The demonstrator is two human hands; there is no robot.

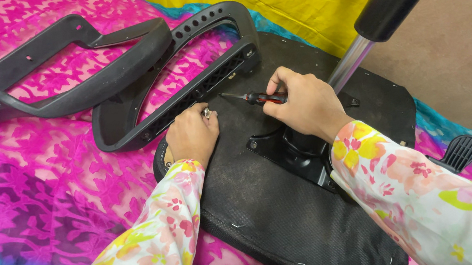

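Right hand (pixel 305 103) grips a red-handled screwdriver (pixel 256 98), tip aimed at the armrest (pixel 181 97) lying against the upturned seat base (pixel 272 208). Left hand (pixel 191 135) pinches a small screw (pixel 207 113) (barely visible) just beside that armrest.

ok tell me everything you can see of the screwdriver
The screwdriver is small, with a red and black handle and a thin dark metal shaft. It lies nearly level, tip pointing left toward the black armrest on the upturned seat base. The right hand grips its handle; the left hand rests apart from it.
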